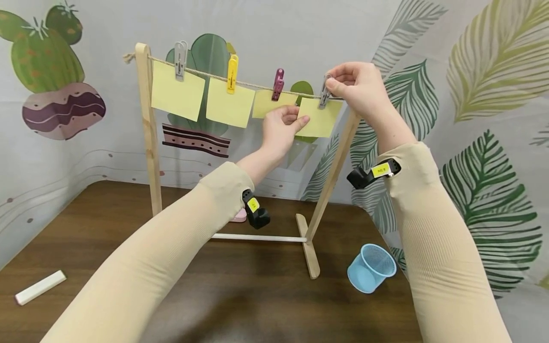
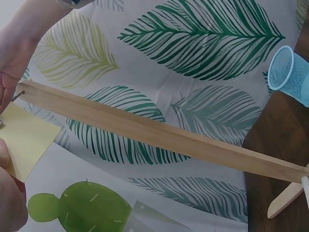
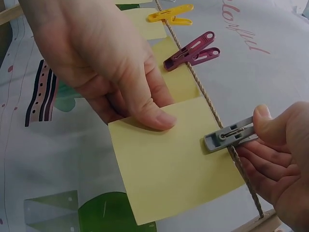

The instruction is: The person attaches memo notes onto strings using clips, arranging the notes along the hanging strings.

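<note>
A yellow paper note (image 3: 169, 164) hangs at the right end of a twine line (image 3: 203, 92). My left hand (image 1: 280, 128) pinches the note's left edge, thumb in front and fingers behind. On the note's top edge and the twine sits a grey clothespin (image 3: 229, 135). My right hand (image 1: 364, 88) pinches the handle end of that clothespin between thumb and fingers. Just left of it, a purple clothespin (image 1: 278, 85) holds another yellow note (image 1: 270, 102), partly covered by my left hand in the head view.
Further left, a yellow clothespin (image 1: 232, 74) and another grey clothespin (image 1: 180, 59) hold notes on the line. The wooden frame (image 1: 150, 128) stands on a brown table (image 1: 240, 295). A blue mesh cup (image 1: 364, 274) stands at right; a white bar (image 1: 40, 287) lies at left.
</note>
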### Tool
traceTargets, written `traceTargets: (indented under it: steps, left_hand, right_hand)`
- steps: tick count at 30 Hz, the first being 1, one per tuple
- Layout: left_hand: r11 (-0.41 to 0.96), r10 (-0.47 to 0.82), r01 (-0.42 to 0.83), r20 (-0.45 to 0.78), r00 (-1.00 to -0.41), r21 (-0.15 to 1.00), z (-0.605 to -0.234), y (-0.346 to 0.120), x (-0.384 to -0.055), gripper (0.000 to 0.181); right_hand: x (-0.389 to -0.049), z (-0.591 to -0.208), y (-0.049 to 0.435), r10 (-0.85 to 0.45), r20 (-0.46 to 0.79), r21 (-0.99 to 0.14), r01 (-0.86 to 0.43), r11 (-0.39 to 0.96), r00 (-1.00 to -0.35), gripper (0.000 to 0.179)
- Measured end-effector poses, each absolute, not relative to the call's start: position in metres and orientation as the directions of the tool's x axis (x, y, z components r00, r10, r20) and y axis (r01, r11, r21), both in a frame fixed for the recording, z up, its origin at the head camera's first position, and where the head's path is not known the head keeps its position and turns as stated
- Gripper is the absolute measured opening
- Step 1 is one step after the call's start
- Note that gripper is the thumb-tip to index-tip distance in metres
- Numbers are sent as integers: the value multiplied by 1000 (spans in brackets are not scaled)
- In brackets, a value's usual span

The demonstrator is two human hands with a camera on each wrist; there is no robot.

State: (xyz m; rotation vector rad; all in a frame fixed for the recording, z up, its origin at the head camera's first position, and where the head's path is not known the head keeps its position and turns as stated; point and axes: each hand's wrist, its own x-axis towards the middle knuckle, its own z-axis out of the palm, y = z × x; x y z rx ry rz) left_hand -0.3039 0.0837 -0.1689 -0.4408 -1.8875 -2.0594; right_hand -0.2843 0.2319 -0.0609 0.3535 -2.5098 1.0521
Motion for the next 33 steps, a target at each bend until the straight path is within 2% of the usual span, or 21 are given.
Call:
traceTargets:
  steps: [9, 20, 33]
  left_hand:
    - [-103, -11, 413, 414, -910, 905, -172, 82, -303, 31]
    - [-127, 27, 403, 410, -912, 906, -174, 75, -304, 33]
    - [-165, 45, 385, 397, -917, 908, -180, 70, -305, 31]
  right_hand:
    - [-284, -67, 234, -98, 442, -636, -388, 667, -892, 38]
    - [-281, -67, 234, -133, 491, -609, -449, 654, -861, 44]
    - [-281, -70, 232, -97, 557, -558, -458, 692, -825, 44]
